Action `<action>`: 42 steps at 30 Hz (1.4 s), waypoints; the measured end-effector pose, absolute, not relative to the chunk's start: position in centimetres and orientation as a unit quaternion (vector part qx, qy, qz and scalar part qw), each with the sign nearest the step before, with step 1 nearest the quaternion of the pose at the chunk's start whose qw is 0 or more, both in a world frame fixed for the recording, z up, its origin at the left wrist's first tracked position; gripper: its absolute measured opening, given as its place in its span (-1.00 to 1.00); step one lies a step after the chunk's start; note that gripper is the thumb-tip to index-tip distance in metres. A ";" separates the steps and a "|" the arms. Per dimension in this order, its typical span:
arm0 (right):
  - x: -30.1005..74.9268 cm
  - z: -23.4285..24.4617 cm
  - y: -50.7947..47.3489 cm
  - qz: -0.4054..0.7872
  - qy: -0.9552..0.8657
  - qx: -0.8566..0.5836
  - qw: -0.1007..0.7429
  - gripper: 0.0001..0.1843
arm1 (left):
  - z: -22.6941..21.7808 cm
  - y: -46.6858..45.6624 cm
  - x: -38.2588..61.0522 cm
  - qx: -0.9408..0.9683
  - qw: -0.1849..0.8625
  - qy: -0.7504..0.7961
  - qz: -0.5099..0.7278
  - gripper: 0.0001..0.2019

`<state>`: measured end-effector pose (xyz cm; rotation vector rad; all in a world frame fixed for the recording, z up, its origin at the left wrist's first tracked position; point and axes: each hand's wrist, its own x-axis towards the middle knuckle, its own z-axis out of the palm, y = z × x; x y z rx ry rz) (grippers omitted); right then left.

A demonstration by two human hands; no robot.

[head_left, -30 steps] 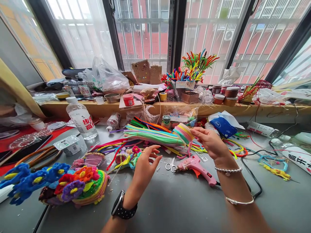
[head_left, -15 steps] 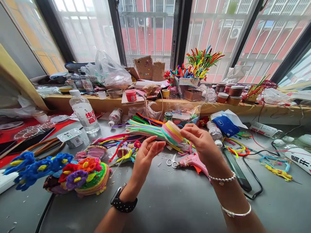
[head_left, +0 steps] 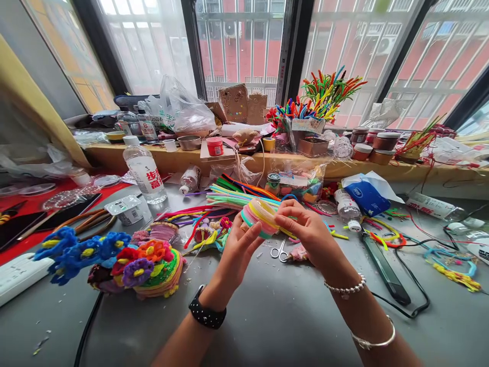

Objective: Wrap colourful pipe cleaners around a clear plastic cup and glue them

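Observation:
Between my hands, above the table, is a short round cup-like ring wrapped in pink, yellow, white and mint pipe cleaners (head_left: 260,216). My left hand (head_left: 241,250) grips its left side, thumb in front. The fingers of my right hand (head_left: 303,229) pinch its right edge. Behind it lies a bundle of pastel pipe cleaners (head_left: 225,196). Small scissors (head_left: 279,251) rest below it, and a pink glue gun (head_left: 298,253) is partly hidden by my right hand. To the left sits a pipe-cleaner flower piece (head_left: 145,270) with blue, red, orange and purple blooms.
A water bottle (head_left: 144,171) stands at the left behind a plastic cup (head_left: 128,210). A dark green cutter-like tool (head_left: 385,270) and a black cable (head_left: 424,300) lie at the right. Jars (head_left: 383,148) and a bunch of colourful pipe cleaners (head_left: 309,112) line the windowsill.
My left hand has closed on the striped ring, which was held only by my right hand. The ring has moved slightly left, and the whole view has shifted a little.

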<state>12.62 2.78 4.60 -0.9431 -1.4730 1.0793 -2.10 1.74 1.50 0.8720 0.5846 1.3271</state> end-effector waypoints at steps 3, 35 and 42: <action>12.4 4.7 2.8 0.446 -0.619 -0.390 0.515 -0.76 | 1.5 1.7 -2.1 0.384 0.656 0.270 0.590 -0.55; 15.6 6.0 2.5 0.423 -0.723 -0.348 0.420 -0.83 | 1.7 1.0 -1.7 0.441 0.643 0.278 0.561 -0.40; 15.8 6.3 2.0 0.350 -0.782 -0.311 0.413 -0.86 | 1.9 0.8 -1.6 0.446 0.658 0.241 0.557 -0.39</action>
